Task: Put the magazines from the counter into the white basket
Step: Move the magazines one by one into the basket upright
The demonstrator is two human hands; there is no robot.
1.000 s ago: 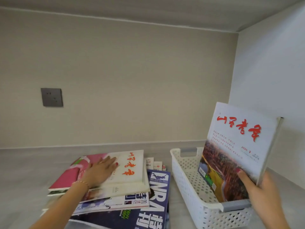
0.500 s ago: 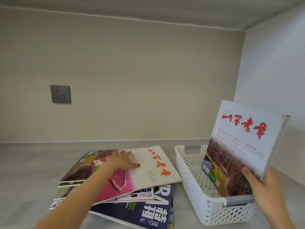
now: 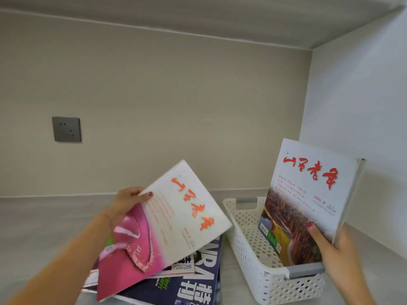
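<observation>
My left hand [image 3: 125, 202] grips a white and pink magazine [image 3: 163, 230] by its far edge and holds it tilted above the magazine pile [image 3: 198, 278] on the counter. A dark blue magazine with large white letters lies at the bottom of that pile. My right hand [image 3: 337, 254] holds a white magazine with a landscape photo [image 3: 308, 201] upright, its lower end standing inside the white perforated basket [image 3: 264, 285] against the basket's right side.
The grey counter [image 3: 44, 227] runs back to a beige wall with a grey socket [image 3: 66, 129]. A white side wall [image 3: 363, 106] stands close behind the basket on the right. A shelf or ceiling panel hangs overhead.
My left hand has lifted the white and pink magazine off the pile and swung it up and right. The magazine in my right hand has stayed in the basket.
</observation>
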